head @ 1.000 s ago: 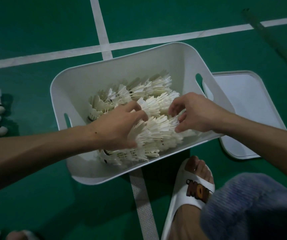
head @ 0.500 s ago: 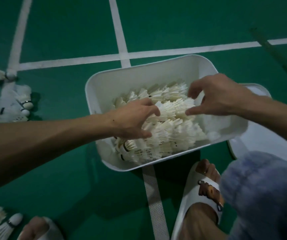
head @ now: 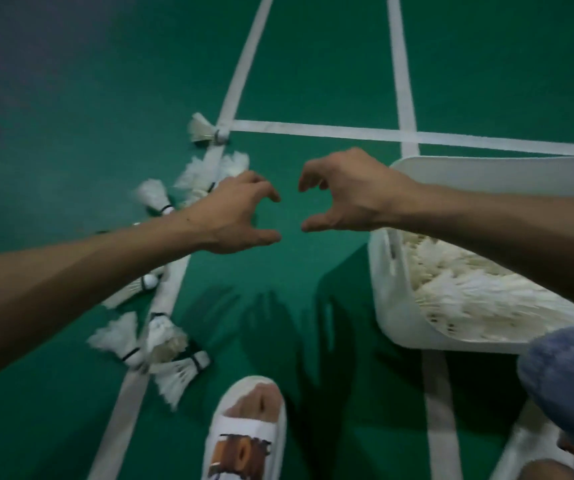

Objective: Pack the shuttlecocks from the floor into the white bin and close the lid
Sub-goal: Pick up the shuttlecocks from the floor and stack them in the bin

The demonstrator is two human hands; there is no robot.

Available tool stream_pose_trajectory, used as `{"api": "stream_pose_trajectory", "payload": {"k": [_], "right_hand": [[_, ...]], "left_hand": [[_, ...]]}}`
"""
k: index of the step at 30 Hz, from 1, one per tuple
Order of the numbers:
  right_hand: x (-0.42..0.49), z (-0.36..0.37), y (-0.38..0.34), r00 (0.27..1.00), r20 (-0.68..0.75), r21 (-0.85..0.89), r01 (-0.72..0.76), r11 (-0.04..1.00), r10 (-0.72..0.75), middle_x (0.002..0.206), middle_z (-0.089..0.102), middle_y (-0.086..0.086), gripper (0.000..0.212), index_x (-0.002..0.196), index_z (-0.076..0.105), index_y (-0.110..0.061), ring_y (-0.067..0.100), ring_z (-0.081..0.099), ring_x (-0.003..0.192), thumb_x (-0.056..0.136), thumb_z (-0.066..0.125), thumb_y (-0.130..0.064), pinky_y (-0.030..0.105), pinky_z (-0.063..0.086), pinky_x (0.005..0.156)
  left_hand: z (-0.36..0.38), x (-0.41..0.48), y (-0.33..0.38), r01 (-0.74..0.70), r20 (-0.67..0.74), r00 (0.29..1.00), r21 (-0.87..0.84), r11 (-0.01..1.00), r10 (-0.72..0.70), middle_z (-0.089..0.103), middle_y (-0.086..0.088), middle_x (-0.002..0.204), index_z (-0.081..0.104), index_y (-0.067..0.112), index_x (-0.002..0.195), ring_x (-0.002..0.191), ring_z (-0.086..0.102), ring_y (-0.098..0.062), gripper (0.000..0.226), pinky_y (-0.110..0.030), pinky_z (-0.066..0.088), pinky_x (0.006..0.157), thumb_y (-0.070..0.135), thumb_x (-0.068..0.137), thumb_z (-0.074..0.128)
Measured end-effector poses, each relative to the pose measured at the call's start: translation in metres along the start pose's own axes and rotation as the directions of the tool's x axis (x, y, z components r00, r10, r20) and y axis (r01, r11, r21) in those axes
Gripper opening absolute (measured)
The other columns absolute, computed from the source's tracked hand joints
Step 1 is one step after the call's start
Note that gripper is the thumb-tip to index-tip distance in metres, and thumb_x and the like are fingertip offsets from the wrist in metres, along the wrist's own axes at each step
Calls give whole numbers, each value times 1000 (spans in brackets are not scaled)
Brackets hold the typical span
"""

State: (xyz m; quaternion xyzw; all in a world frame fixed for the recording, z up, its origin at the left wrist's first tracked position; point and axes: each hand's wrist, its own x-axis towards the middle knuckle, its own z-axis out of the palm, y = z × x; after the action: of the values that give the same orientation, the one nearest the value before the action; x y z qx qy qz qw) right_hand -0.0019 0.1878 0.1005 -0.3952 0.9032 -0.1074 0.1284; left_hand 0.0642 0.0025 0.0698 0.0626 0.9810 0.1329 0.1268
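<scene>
**Both grips empty over the court floor; bin at my right**

View from my head, looking down. My left grip hovers above the green floor. Its fingers are curved and the thumb is held apart from them, so the gap is wide, and it holds nothing. My right grip mirrors it just beside, fingertips facing fingertips without touching. It too is wide and empty. My right forearm crosses over the near corner of the white bin.

The bin stands on the floor at the right and is partly cut off by the frame edge. The packed shuttlecocks lie inside it as a dense feathered heap, blurred in detail.

The loose shuttlecocks lie on the floor at the left, well apart from the bin:
- A single shuttlecock lies farthest from me, with its cork at the junction of two white court lines.
- A blurred cluster is partly hidden behind my left grip, with one more just beside it.
- Another shows below my left forearm.
- The nearest group lies along a court line beside my left foot. I cannot count them through the blur.

A white sandal with a brown print on its strap is on my left foot, toes showing. Blue-grey cloth fills the lower right corner, and a second sandal shows partly below it. Shadows of my hands fall on the floor between the sandal and the grips.
</scene>
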Motion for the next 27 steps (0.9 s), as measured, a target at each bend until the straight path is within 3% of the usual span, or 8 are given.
{"api": "stream_pose_trajectory", "payload": {"k": [5, 9, 13, 15, 18, 23, 27], "right_hand": [[40, 56, -39, 991, 126, 49, 34, 998, -40, 122, 63, 5, 60, 121, 59, -16, 24, 58, 111, 72, 78, -46, 30, 47, 92], [54, 97, -61, 973, 222, 55, 47, 997, -58, 123, 62, 8, 62, 123, 57, -17, 26, 55, 115, 73, 78, -45, 32, 46, 94], [55, 134, -82, 953, 288, 88, 75, 993, -98, 124, 60, 9, 64, 126, 55, -17, 27, 53, 115, 73, 77, -46, 33, 43, 95], [53, 151, -93, 936, 331, 111, 87, 990, -120, 121, 60, 9, 65, 126, 54, -18, 27, 53, 114, 72, 78, -47, 35, 43, 96], [48, 167, -108, 929, 343, 172, 87, 981, -143, 118, 60, 7, 65, 125, 54, -19, 24, 53, 111, 72, 77, -49, 36, 44, 95], [35, 183, -125, 922, 332, 283, 105, 953, -200, 117, 59, 3, 62, 123, 54, -19, 19, 54, 107, 74, 76, -49, 34, 44, 92], [29, 196, -133, 928, 315, 340, 86, 936, -199, 116, 58, 2, 61, 122, 54, -23, 20, 53, 107, 72, 78, -47, 38, 45, 93]], "left_hand": [[32, -48, -78, 204, 142, 970, -36, 978, -197, 39, -11, 139, 45, 19, 136, 126, 41, -28, 72, -34, 34, 107, 51, 76, 71], [64, -88, -112, 262, 234, 942, -68, 963, -239, 35, -9, 143, 42, 23, 137, 128, 38, -26, 76, -35, 33, 108, 55, 74, 71], [92, -129, -132, 297, 310, 918, -131, 946, -246, 28, -3, 148, 32, 36, 140, 134, 30, -26, 103, -43, 32, 109, 82, 53, 60], [105, -142, -133, 286, 377, 896, -87, 954, -234, 15, 4, 153, 20, 46, 142, 140, 17, -28, 112, -53, 27, 111, 86, 46, 60], [114, -147, -135, 276, 429, 861, 57, 959, -274, 1, 8, 156, 18, 48, 143, 143, 5, -28, 104, -59, 20, 110, 75, 56, 69], [113, -151, -157, 320, 352, 899, -124, 939, -260, 25, -2, 147, 36, 41, 136, 131, 34, -25, 75, -50, 37, 106, 63, 72, 66], [113, -149, -165, 376, 412, 859, -101, 921, -305, 31, -3, 144, 32, 53, 133, 126, 38, -28, 84, -51, 38, 105, 89, 58, 45]]}}
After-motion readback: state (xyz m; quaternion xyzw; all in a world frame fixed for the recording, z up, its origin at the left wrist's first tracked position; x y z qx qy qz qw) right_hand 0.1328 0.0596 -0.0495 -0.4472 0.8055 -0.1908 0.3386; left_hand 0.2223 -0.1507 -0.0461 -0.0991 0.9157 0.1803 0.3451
